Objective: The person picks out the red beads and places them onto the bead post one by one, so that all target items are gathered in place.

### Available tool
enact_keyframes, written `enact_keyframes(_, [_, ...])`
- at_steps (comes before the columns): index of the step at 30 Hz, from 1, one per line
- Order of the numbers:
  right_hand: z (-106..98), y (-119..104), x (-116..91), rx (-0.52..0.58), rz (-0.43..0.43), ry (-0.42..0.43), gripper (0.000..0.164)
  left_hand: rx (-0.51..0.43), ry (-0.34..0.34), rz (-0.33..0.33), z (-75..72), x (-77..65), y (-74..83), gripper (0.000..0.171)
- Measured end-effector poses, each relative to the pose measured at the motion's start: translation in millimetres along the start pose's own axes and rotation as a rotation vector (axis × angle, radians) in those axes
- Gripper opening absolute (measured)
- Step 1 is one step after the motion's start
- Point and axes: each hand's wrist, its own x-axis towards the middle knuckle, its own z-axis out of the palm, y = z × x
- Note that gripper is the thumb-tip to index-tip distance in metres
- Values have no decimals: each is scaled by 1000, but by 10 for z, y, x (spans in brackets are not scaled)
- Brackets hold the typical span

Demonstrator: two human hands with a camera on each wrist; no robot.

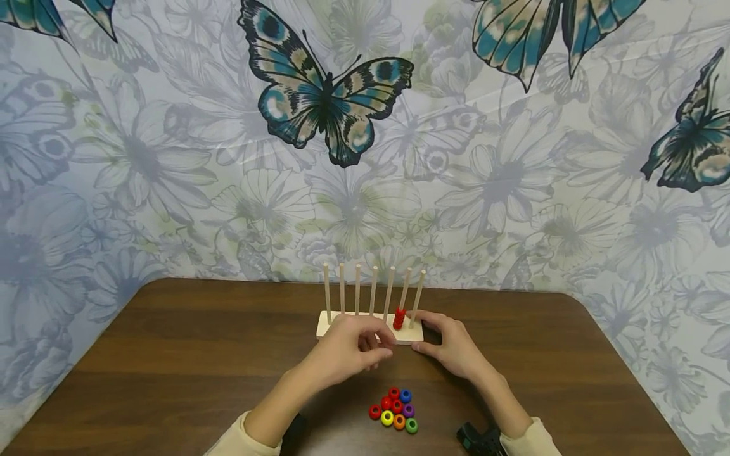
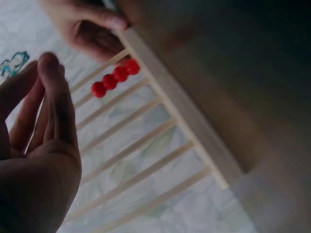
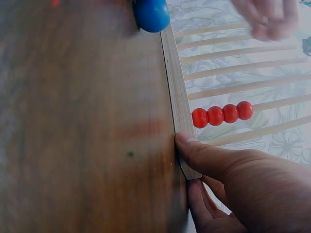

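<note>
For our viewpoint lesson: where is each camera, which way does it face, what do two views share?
Head-worn: faces forward and down at the wooden rack; shows left hand and right hand.
On left wrist: faces pegs; left hand near, right hand beyond.
On right wrist: faces rack's edge; right hand near, left hand blurred.
Wrist views share four red beads.

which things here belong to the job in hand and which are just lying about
Part of the job:
- wooden peg board
- four red beads threaded on one peg
- loose coloured beads on the table, likely to be threaded too

Just around:
- butterfly-print backdrop
- black device at the head view's lower edge
</note>
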Motion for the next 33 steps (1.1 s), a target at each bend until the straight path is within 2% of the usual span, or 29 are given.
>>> enact_keyframes(5, [6,-13,-7,13,21,-6,56,-19,-168,-43,91,-82,-129,9])
enact_keyframes(9, [5,-42,2,16,22,-7,57,19,-241,-42,145,-96,-156,7])
enact_keyframes(20, [9,-44,23,18,14,-15,56,199,-279,-40,231,-104,-147,9])
enact_keyframes(33, [2,-15,-2,31,43,-8,56,286,-273,-62,326,-107,-142,15])
